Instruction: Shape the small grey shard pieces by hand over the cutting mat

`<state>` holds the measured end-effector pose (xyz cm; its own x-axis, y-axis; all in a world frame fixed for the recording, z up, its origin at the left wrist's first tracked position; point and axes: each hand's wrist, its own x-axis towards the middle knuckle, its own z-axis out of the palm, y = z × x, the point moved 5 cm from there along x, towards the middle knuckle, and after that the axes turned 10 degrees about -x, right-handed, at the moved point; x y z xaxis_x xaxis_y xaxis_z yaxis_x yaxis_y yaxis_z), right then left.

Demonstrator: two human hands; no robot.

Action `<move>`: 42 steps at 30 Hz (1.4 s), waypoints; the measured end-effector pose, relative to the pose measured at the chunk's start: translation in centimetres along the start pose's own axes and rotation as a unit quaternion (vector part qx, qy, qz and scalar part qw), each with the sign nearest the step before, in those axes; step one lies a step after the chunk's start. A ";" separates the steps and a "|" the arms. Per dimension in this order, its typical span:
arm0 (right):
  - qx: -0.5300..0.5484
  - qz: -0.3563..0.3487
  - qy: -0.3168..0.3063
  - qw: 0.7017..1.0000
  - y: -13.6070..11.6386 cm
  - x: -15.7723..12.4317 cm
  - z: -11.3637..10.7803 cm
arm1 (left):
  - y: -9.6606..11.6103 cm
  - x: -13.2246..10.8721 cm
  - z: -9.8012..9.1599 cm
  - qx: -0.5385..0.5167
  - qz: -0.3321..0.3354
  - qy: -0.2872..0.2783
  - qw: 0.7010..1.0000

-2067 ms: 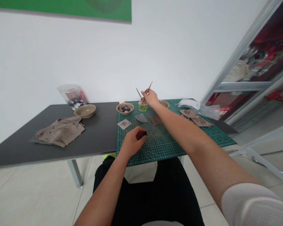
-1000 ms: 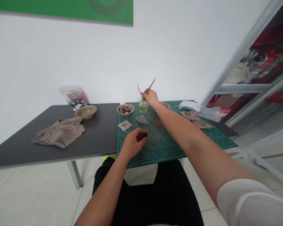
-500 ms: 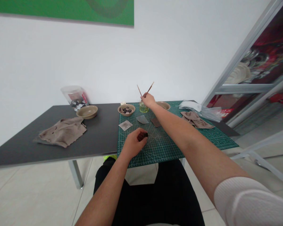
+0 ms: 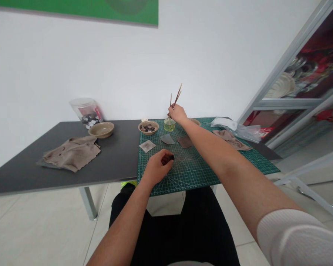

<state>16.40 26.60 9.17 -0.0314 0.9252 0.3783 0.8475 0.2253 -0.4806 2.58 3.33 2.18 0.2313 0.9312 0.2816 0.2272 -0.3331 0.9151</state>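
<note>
On dark surface (image 4: 113, 159), green cutting mat (image 4: 211, 166) at right. Right hand (image 4: 178, 112) at far side of mat, closed around thin sticks (image 4: 177, 95) above glass jar (image 4: 169, 125). Left hand (image 4: 155, 168) at near side, pinching small dark piece (image 4: 168, 158).

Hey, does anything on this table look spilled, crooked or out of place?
No spill shows. The green cutting mat juts past the table's front edge, near the left hand pinching a small dark piece. The beige cloth at left lies crumpled; the clear bag by the wall leans.
</note>
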 end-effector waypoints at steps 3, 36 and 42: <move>0.002 -0.010 -0.008 1.000 -0.1 0.0 0.1 | 0.0 0.0 0.0 -0.001 -0.001 -0.001 1.000; -0.010 0.038 0.086 0.996 -0.5 -0.1 -0.3 | -0.1 0.0 0.0 0.001 0.006 -0.005 1.000; 0.002 0.043 0.095 0.995 -0.8 -0.2 -0.8 | -0.1 -0.1 0.0 0.017 0.008 -0.005 1.000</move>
<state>16.20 25.98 10.12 0.1419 0.8663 0.4790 0.8410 0.1496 -0.5199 2.52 3.29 2.09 0.2444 0.9246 0.2923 0.2550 -0.3521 0.9005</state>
